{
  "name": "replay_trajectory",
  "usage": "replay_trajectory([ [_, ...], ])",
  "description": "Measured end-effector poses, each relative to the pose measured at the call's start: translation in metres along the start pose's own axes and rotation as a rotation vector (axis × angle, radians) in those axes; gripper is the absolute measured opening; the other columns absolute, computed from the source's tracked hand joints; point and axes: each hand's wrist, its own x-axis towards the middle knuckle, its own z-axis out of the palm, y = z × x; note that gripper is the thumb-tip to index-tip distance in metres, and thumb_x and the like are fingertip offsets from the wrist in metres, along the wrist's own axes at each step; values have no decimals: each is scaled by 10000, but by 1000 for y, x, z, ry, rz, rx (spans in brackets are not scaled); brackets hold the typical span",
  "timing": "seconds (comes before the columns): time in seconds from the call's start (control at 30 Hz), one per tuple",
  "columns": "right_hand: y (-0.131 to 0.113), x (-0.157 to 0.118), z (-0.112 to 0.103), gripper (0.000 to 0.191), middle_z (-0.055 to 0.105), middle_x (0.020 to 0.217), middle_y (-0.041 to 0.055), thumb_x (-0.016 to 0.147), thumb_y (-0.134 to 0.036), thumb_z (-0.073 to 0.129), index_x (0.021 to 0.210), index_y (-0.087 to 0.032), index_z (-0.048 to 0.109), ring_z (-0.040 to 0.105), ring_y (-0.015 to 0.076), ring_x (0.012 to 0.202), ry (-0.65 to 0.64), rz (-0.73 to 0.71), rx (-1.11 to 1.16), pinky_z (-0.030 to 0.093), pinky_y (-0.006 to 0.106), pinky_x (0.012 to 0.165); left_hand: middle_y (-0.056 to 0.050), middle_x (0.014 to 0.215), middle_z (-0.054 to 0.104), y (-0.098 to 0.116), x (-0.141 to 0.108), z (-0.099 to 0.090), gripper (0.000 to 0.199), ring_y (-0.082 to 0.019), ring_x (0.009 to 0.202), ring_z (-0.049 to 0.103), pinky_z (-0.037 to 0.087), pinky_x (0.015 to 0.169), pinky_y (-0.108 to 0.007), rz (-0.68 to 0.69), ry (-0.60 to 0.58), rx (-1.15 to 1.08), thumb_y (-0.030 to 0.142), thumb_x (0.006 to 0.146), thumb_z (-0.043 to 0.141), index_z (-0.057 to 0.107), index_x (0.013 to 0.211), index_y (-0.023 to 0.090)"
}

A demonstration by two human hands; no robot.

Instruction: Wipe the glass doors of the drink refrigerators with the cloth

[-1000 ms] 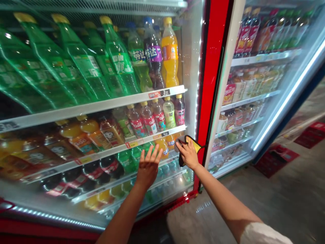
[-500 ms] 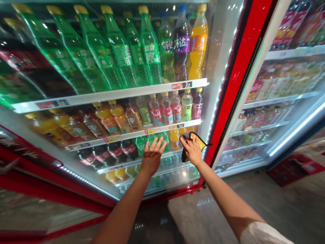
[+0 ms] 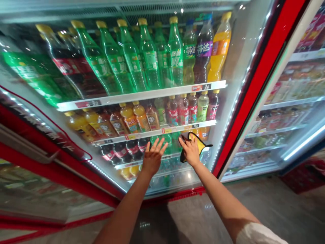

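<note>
My left hand (image 3: 153, 158) is open, fingers spread, before the lower shelves of a lit drinks cooler, and holds nothing. To its right, my right hand (image 3: 191, 150) has a yellow cloth with black edging (image 3: 198, 142) against its palm, with a dark part showing at the left; some fingers are spread over it. Beyond the hands stand small bottles with pink labels (image 3: 173, 113) on the middle shelf (image 3: 152, 133). Green bottles (image 3: 152, 61) fill much of the upper shelf (image 3: 142, 96). Whether either hand touches the glass is unclear.
A red frame post (image 3: 264, 84) runs along the right side of the cooler. Another stocked cooler (image 3: 291, 101) stands beyond it. At lower left is a red-framed door (image 3: 56, 179). Grey floor (image 3: 188, 220) lies below, with a red box (image 3: 302, 174) at the right.
The cooler and its bottles have shifted right in the view, bringing more of the left side into sight. Both hands keep nearly the same place in the picture, and the cloth is still at my right hand.
</note>
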Motion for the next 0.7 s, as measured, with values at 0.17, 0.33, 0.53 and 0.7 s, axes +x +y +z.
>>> replay_trajectory([
  [0.17, -8, 35, 4, 778, 328, 1634, 208, 900, -105, 422, 1646, -211, 230, 210, 427, 1547, 253, 246, 11, 290, 742, 1151, -18, 1658, 363, -32, -30, -3, 711, -246, 1569, 262, 66, 1308, -527, 4, 43, 19, 55, 928, 475, 356, 1591, 283],
  [0.33, -74, 37, 30, 755, 445, 1572, 134, 870, -108, 486, 1597, -286, 377, 141, 455, 1554, 134, 92, -11, 261, 759, 1155, -32, 1667, 355, -50, -49, -4, 752, -227, 1590, 192, 38, 1314, -528, -2, 9, -17, 80, 920, 503, 293, 1614, 279],
  [0.53, -67, -4, 34, 763, 540, 1489, 126, 851, -81, 495, 1581, -283, 406, 287, 399, 1518, 68, 39, -34, 305, 695, 1175, -45, 1678, 326, -77, -65, -10, 774, -246, 1586, 209, 50, 1312, -527, -6, 3, -23, 128, 917, 537, 268, 1625, 288],
  [0.7, -109, 43, 34, 810, 285, 1664, 197, 879, -116, 442, 1651, -213, 215, 258, 438, 1521, 203, 240, -40, 292, 732, 1145, -47, 1684, 290, -107, -75, -22, 693, -268, 1567, 269, 114, 1289, -580, -29, -68, -67, 144, 931, 505, 358, 1593, 288],
])
